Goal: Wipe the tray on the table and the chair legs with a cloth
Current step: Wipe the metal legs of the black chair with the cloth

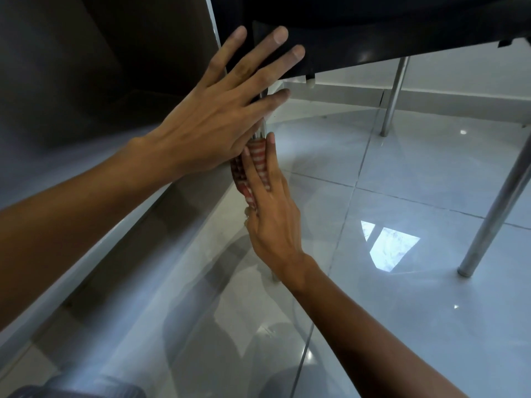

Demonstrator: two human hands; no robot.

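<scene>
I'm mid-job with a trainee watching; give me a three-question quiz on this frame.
1. True or false: the cloth is wrapped on a chair leg.
2. Which hand presses the cloth: A left, B right?
3. Fill in: the left hand rests its fingers on the dark chair ____.

Key: 1 true. 2 B, the right hand. 3 seat.

- Two bare forearms are seen, with no sleeves in view.
- The left hand [212, 122] is seen from the back, with short, plain nails.
- No ring, watch or band is worn on the right hand [273, 222] or on either wrist.
</scene>
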